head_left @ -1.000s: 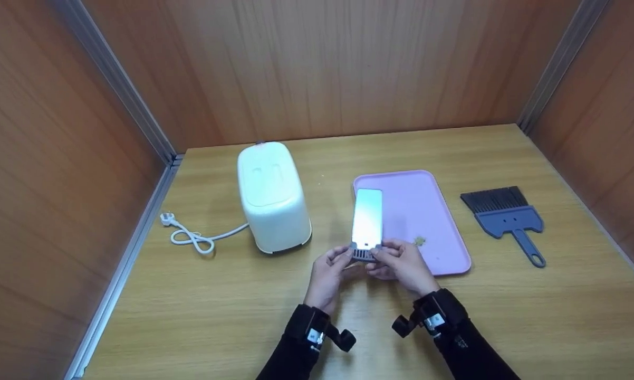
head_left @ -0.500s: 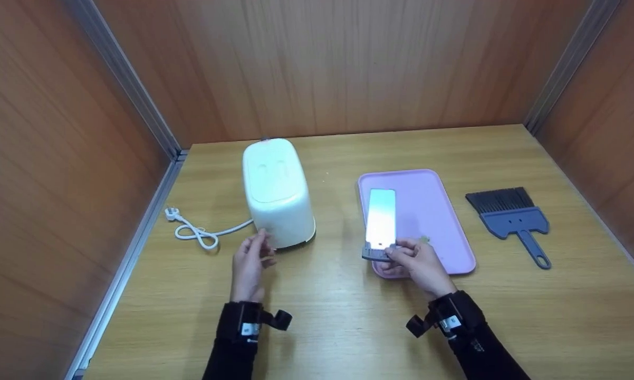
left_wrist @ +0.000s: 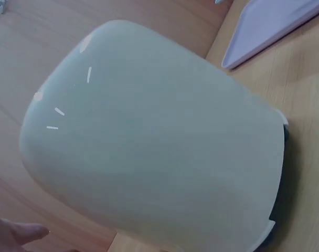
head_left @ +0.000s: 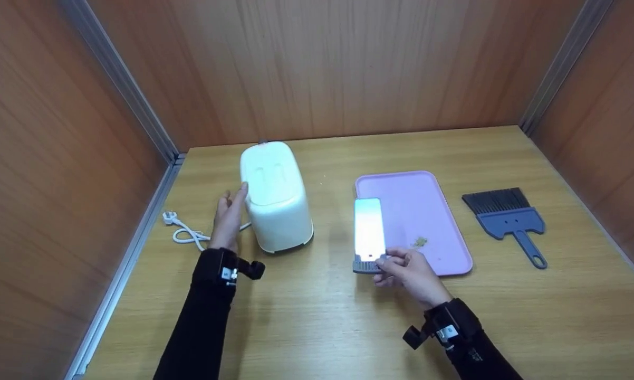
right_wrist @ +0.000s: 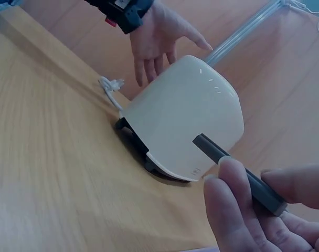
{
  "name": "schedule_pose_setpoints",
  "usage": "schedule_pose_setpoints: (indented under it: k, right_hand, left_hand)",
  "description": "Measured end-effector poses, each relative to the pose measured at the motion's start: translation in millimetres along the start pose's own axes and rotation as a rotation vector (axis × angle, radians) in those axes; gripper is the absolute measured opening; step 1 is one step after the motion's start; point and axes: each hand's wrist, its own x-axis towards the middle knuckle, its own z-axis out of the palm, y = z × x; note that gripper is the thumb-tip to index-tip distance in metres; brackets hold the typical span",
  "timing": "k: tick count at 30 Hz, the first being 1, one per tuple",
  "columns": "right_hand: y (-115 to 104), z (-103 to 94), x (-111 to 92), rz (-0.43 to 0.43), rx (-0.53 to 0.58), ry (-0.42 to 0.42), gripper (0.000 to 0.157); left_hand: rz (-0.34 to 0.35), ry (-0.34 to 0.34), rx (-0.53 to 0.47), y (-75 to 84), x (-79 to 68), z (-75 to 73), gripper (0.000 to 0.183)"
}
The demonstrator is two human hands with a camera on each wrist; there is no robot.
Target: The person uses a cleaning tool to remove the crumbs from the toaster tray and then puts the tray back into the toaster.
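Note:
A white toaster [head_left: 280, 211] with a smooth covered top stands upright on the left half of the table. My left hand [head_left: 227, 221] is raised at its left side, fingers extended and thumb by the top edge; whether they touch is unclear. In the right wrist view that hand [right_wrist: 154, 39] shows spread fingers and holds nothing. My right hand [head_left: 412, 277] pinches the dark grey slotted end of a shiny metal crumb tray [head_left: 368, 229] between thumb and fingers. The crumb tray is over the left edge of a pink tray [head_left: 406, 206].
A small heap of greenish crumbs [head_left: 420, 241] lies on the pink tray. To its right is a blue-grey brush [head_left: 509, 219] with black bristles. A white cord with its plug [head_left: 169, 217] lies left of the toaster. Wooden panels stand around the table.
My left hand let go of the crumb tray, moved left, then went up to the toaster's left side. My right hand keeps hold of the crumb tray, now slightly closer to me.

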Motion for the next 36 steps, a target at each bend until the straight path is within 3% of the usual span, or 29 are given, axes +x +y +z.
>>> schedule_pose_setpoints:
  k: [6, 11, 15, 20, 28, 36]
  right_hand:
    - [9, 10.9, -3, 0.013, 0.007, -0.065, 0.050]
    - [16, 15.6, -1, 0.047, 0.025, -0.116, 0.047]
    - [15, 13.3, 0, 0.063, 0.019, -0.125, 0.047]
    - [19, 11.3, 0, 0.079, 0.012, -0.145, 0.047]
    - [27, 12.4, 2, 0.139, -0.013, -0.278, 0.066]
    - [40, 22.5, 8, 0.176, 0.051, -0.411, 0.045]
  left_hand:
    - [-0.028, -0.090, 0.089, 13.8, 24.9, 6.6, 0.111]
    - [-0.028, -0.123, 0.022, 9.3, 34.6, 10.4, 0.095]
    - [-0.031, -0.152, -0.074, 7.9, 36.1, 14.1, 0.078]
    - [-0.026, -0.148, -0.133, 9.2, 35.5, 21.9, 0.074]
    - [-0.026, -0.123, -0.152, 6.8, 35.2, 26.0, 0.068]
    - [-0.023, -0.099, -0.145, 7.0, 32.5, 32.2, 0.068]
